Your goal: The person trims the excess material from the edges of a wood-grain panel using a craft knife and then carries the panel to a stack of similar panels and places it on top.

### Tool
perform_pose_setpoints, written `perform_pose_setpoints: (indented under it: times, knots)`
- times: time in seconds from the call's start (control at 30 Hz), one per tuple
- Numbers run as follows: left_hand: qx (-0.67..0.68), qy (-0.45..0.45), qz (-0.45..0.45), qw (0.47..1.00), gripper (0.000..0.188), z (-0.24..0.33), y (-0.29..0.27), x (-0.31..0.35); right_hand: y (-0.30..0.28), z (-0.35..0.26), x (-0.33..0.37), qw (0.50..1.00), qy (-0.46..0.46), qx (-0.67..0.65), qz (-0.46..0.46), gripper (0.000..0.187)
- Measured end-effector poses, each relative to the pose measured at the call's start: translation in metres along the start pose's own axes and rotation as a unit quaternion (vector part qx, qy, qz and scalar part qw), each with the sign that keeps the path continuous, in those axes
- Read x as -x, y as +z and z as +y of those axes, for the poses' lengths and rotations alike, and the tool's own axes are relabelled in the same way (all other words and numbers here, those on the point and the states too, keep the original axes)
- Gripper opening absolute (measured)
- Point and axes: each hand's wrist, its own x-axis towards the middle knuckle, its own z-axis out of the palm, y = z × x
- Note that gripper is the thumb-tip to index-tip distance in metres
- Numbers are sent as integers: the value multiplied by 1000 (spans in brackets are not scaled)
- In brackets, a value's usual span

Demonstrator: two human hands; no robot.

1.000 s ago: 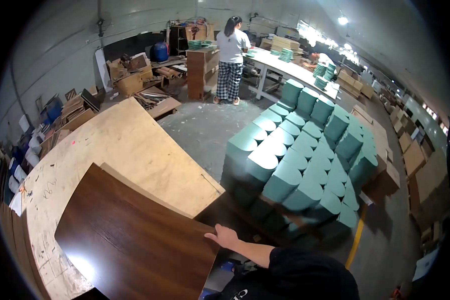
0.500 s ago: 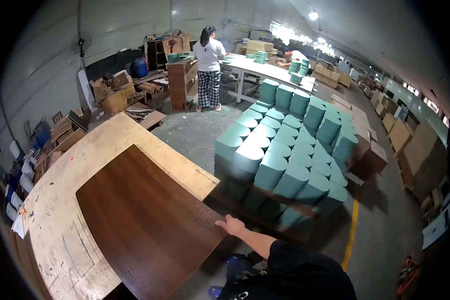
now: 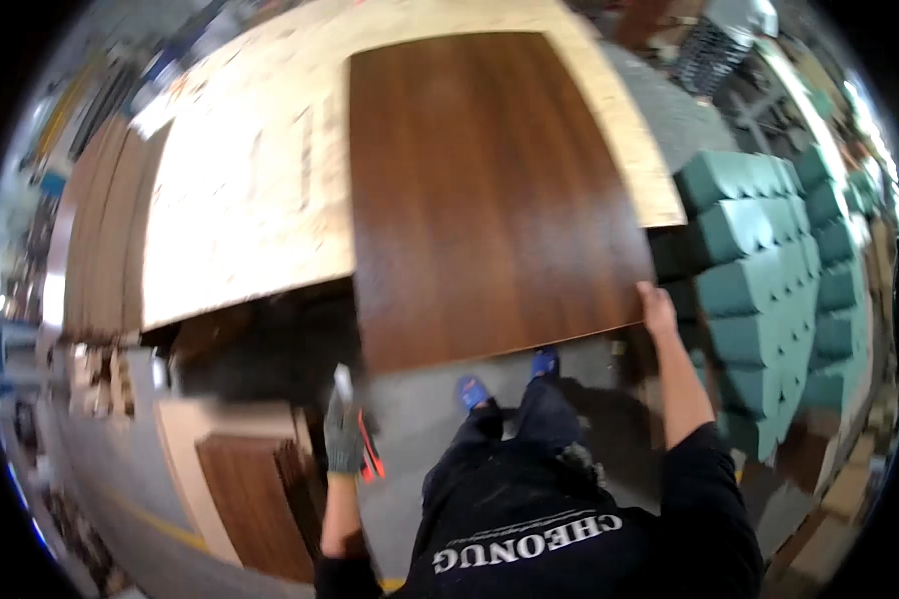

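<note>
A large brown wood-grain board lies on a pale plywood worktop, its near end overhanging the edge. At the board's near right corner, my bare right hand grips the edge. My left hand, in a dark grey work glove, is closed to the left of the board's near left corner, apart from it. It holds an orange-and-black-handled tool; a pale tip shows above the fingers. Blur hides the tool's exact kind.
Stacks of green rounded pieces stand to the right. Brown panels lean against a pale board at lower left. More brown boards are stacked beside the worktop's left end. My blue shoes are below the board.
The view has swung left and down. My left hand, holding the tool, has come into view. My right hand still grips the board's corner.
</note>
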Motion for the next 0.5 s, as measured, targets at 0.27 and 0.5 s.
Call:
perform_pose_setpoints:
  times: [0.27, 0.5]
  knots:
    - [-618, 266, -44, 739, 39, 33, -16, -132, 21, -28, 10, 992, 103, -62, -28, 93]
    - [-627, 249, -163, 720, 47, -7, -10, -66, 11, 6, -10, 993, 115, -28, 11, 95]
